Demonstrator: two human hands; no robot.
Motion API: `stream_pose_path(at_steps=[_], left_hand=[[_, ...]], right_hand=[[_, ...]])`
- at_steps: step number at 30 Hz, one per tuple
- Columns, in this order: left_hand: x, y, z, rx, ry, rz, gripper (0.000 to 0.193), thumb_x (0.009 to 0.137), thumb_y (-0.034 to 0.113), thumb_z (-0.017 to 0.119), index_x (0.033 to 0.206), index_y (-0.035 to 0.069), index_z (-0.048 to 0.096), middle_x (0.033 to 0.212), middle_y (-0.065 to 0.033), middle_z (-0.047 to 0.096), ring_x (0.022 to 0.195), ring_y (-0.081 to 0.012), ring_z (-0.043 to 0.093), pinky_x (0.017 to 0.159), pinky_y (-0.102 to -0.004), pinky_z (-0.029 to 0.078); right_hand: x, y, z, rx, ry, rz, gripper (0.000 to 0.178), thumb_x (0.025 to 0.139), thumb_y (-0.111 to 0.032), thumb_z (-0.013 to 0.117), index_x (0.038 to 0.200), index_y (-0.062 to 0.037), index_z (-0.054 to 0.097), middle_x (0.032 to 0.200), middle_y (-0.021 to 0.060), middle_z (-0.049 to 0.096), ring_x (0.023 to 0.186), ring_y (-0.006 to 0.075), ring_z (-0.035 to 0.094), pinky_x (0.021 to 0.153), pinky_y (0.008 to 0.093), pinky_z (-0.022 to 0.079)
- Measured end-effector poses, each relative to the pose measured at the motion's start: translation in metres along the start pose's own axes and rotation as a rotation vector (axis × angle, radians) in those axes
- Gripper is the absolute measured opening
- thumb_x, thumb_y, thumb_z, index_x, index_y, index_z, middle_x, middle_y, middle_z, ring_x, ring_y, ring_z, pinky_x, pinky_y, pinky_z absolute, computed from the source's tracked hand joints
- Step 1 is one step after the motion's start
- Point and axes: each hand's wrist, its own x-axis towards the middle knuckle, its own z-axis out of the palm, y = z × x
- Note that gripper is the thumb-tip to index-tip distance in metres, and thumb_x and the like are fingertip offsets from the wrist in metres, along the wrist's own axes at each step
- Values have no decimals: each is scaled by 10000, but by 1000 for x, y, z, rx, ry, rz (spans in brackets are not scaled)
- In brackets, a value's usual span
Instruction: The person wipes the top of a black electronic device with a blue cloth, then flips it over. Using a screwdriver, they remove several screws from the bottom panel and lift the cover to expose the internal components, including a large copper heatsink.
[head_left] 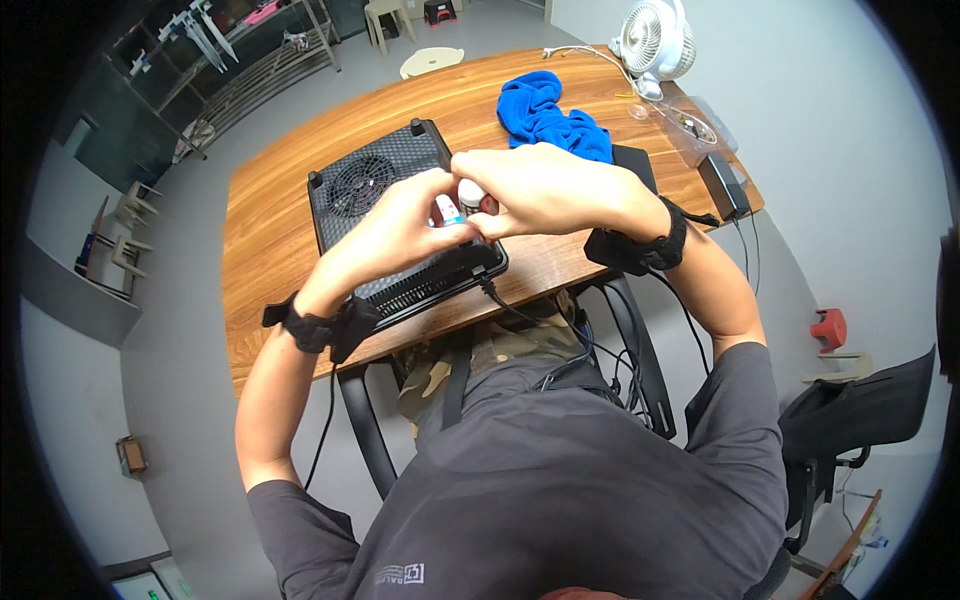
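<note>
Both my hands are close together above the near right part of a black appliance [412, 158], which lies on the table with its round fan grille and short feet facing up. My left hand [392, 232] is closed around a small white container [447, 210] with red marks and a blue part. Right beside it, my right hand [550, 190] curls around a small bottle with a white top [471, 193] and a dark and red body. My fingers hide most of both items, and I cannot tell whether they touch each other.
A crumpled blue cloth [545, 112] lies beyond my right hand on the wooden table [262, 220]. Farther right are a white fan [655, 42], a clear plastic tray [690, 128] and a black power adapter [724, 187]. A black cord [505, 303] hangs from the appliance over the near edge.
</note>
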Motion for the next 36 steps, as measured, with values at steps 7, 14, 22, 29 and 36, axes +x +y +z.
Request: stream_pose_path(at_steps=[7, 14, 22, 29, 36], left_hand=[[13, -5, 13, -238, -44, -115, 383, 878, 225, 792, 1137, -24, 659, 820, -40, 669, 745, -86, 608, 708, -278, 519], [10, 3, 29, -292, 23, -101, 309, 886, 93, 779, 1135, -43, 656, 1065, -113, 757, 961, -146, 717, 867, -308, 575], [14, 5, 36, -176, 82, -157, 338, 827, 165, 851, 1054, -30, 693, 964, -104, 758, 900, -135, 708, 817, -297, 571], [10, -14, 44, -141, 59, -160, 347, 856, 212, 813, 1051, -44, 685, 879, -132, 753, 809, -169, 724, 753, -329, 569], [16, -11, 51, -203, 133, -100, 404, 839, 265, 851, 1049, -38, 687, 887, -119, 751, 818, -153, 718, 748, -326, 567]], right_hand=[[-16, -1, -2, -88, 97, -40, 420, 918, -322, 726, 1160, -37, 536, 979, 189, 650, 839, 389, 697, 700, 450, 557], [-13, -4, 4, -147, 223, -68, 390, 931, -371, 697, 1071, -28, 574, 926, 178, 651, 793, 374, 694, 682, 435, 558], [-6, 1, 15, -190, 276, -106, 292, 917, -264, 695, 1065, -44, 571, 991, 145, 601, 829, 347, 685, 699, 424, 557], [-12, -6, 7, -93, 141, -186, 255, 895, -179, 672, 1095, -56, 573, 1043, 132, 583, 892, 337, 676, 732, 421, 557], [-8, 3, 19, -226, 372, -90, 358, 909, -312, 722, 1064, -30, 566, 987, 149, 599, 841, 350, 680, 702, 414, 560]])
